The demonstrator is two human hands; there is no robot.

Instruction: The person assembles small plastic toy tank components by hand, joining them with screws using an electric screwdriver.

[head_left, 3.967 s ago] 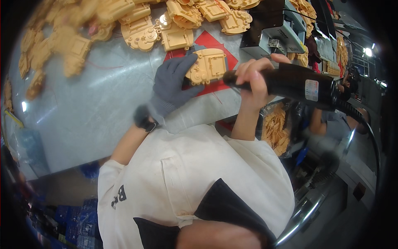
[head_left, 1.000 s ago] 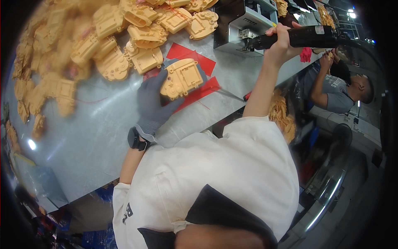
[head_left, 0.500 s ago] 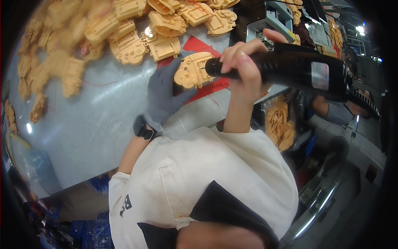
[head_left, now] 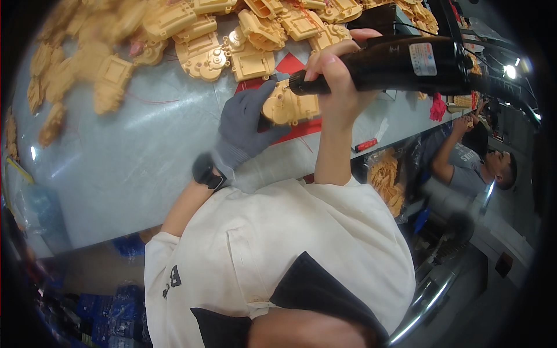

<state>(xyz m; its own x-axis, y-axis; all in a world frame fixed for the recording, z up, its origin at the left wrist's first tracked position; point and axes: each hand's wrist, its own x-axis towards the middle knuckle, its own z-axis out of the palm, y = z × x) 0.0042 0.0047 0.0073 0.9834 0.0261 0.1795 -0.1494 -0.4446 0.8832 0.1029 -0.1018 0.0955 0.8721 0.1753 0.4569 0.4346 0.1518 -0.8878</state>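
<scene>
My left hand (head_left: 246,124), in a grey glove, grips a yellow plastic housing (head_left: 296,109) by its left end, thumb along the near side. The housing rests over a red sheet (head_left: 306,129) on the metal table. Bare fingers of my right hand (head_left: 339,72) wrap around a black electric screwdriver (head_left: 389,65), held almost level. Its nose points left, and the bit meets the upper left part of the housing. Whether a screw sits under the bit is too small to tell.
Many similar yellow housings (head_left: 200,58) are heaped along the far side of the metal table (head_left: 133,168). A red marker (head_left: 365,145) lies near the right edge. Below it hangs a bag of yellow parts (head_left: 387,180). Another person (head_left: 464,159) is at the far right.
The screwdriver's bit has shifted from the right part of the housing to its upper left part. My view has turned a little, bringing the marker and the other person into sight.
</scene>
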